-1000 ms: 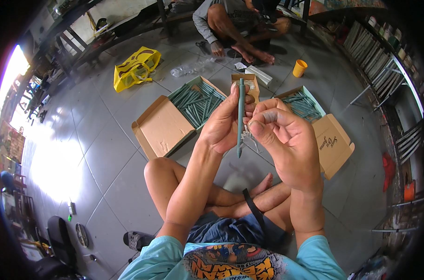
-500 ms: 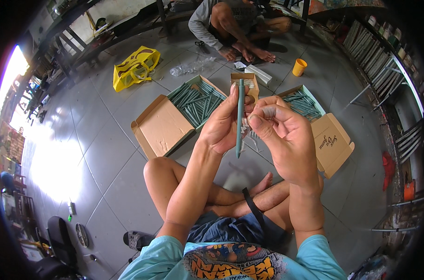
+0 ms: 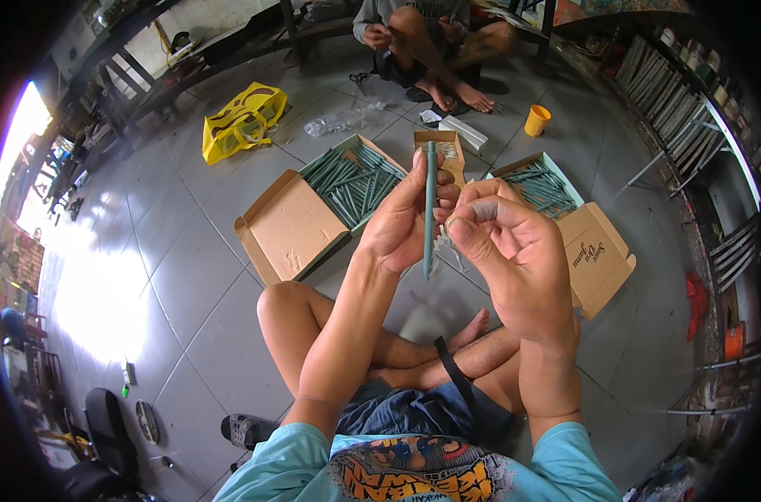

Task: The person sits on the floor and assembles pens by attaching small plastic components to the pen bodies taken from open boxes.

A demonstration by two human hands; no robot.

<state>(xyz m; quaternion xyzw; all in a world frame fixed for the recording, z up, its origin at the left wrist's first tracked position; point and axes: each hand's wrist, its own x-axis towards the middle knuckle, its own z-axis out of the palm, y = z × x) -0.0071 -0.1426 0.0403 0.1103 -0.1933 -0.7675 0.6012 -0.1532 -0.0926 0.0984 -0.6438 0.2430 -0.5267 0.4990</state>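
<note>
My left hand (image 3: 399,224) grips a slim grey-green pen (image 3: 430,213), held nearly upright with its pointed end down. Close to the pen's right side, my right hand (image 3: 518,259) has thumb and fingertips pressed together; whatever sits in that pinch is too small to name. Small whitish bits (image 3: 452,246) show below the right fingertips; whether they hang from the hand or lie behind it I cannot tell. Beyond my left hand, an open carton (image 3: 292,230) holds many similar pens. A second open carton (image 3: 598,255) with more of them stands behind my right hand.
Between the cartons is a small brown box (image 3: 450,144) with pale pieces inside. Farther off are a white block-like box (image 3: 464,132), an orange cup (image 3: 538,120), crumpled clear plastic (image 3: 338,123) and a yellow bag (image 3: 245,121). Another person (image 3: 430,50) sits at the far side.
My right hand has shifted slightly down and right, while the pen stays in my left hand. The person opposite has lifted a hand from the floor and drawn it in.
</note>
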